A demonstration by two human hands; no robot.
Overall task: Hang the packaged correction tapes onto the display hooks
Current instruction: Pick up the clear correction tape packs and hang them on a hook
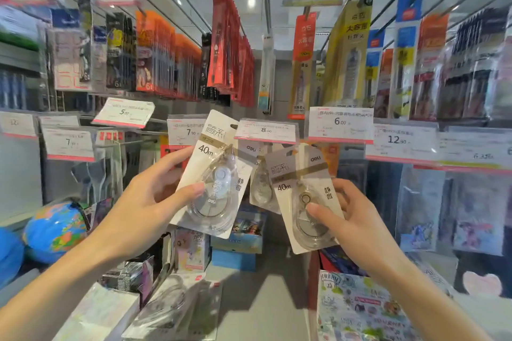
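Head view shows you holding up two packaged correction tapes in front of the display hooks. Your left hand (144,196) pinches the white-carded correction tape (213,174), thumb on the clear blister, fingers behind the card; the pack tilts to the right, and its top corner reaches up between the 7.90 price tag (185,130) and the 8.00 price tag (266,130). Your right hand (352,219) grips the grey-topped correction tape (302,199), thumb pressed on the blister over the dispenser; this pack leans to the left and sits lower than the first. Both cards read 40m. Between the two packs, a third correction tape pack (261,177) hangs behind them, just below the 8.00 price tag; its hook is hidden by the tag. Whether either held pack touches a hook, you cannot tell. Above, rows of red pen packs (230,44) and yellow refill packs (349,50) hang from long hooks (180,0). At the lower left stands a blue globe (55,230); at the lower right lies a patterned booklet (357,307).
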